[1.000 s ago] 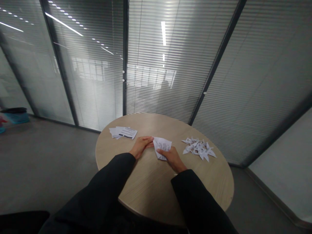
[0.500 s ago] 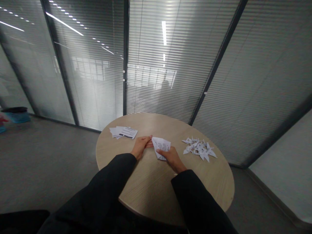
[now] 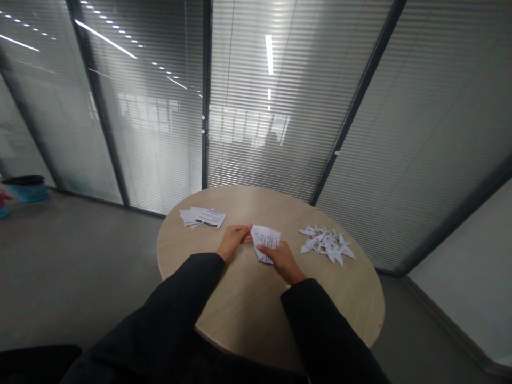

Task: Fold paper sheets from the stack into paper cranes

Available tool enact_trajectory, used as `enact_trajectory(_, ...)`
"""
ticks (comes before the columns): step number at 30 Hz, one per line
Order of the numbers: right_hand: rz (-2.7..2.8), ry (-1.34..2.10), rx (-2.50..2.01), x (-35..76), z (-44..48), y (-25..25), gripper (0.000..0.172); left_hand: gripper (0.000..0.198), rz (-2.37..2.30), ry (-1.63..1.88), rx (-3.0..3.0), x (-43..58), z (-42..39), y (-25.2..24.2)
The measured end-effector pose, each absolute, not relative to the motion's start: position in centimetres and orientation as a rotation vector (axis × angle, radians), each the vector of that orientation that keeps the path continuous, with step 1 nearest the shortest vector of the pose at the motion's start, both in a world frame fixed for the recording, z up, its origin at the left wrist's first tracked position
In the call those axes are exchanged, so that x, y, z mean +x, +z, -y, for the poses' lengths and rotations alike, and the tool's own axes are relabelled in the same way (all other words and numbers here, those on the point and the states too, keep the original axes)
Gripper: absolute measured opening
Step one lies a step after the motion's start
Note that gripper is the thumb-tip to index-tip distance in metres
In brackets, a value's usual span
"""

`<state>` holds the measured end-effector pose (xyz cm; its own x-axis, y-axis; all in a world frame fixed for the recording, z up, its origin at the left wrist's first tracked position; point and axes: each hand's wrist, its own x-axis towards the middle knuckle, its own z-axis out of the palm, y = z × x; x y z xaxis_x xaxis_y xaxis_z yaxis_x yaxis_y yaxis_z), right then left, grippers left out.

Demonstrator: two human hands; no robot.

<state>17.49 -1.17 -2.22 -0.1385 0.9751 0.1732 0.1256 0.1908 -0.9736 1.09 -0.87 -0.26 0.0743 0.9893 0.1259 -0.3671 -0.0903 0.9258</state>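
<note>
A folded white sheet of paper (image 3: 264,236) with printed text is held between my two hands above the round wooden table (image 3: 240,298). My left hand (image 3: 234,240) pinches its upper left corner between thumb and fingers. On the lower right side of the sheet, my right hand (image 3: 283,260) grips it, the thumb lying on top and the other fingers mostly hidden beneath.
Several loose printed sheets (image 3: 203,216) lie at the table's back left. A pile of small folded white paper shapes (image 3: 328,244) is on the right. Glass panels with blinds (image 3: 264,106) rise behind the table; a blue bin (image 3: 28,189) stands far left.
My left hand has shifted slightly right with the paper's upper left corner. My right hand has stayed nearly still, still gripping the paper.
</note>
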Motion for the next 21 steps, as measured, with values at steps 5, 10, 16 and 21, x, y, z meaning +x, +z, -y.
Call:
enact_trajectory(5,1.479,1.090,-1.175,17.32,1.33,-1.92,0.039,0.037,-0.843,1.423,1.035,1.34,0.69,-0.39)
enact_trajectory(10,1.452,1.114,-1.165,17.13,1.34,-1.72,0.040,0.040,-0.817,1.491,1.013,1.62,0.86,-0.27)
enact_trajectory(16,1.416,1.181,-1.125,16.93,1.47,-1.45,0.041,0.042,-0.811,1.512,1.011,1.69,0.87,-0.50)
enact_trajectory(21,1.404,1.214,-1.085,16.86,1.61,-1.25,0.044,0.039,-0.832,1.535,0.989,1.78,0.81,-0.57)
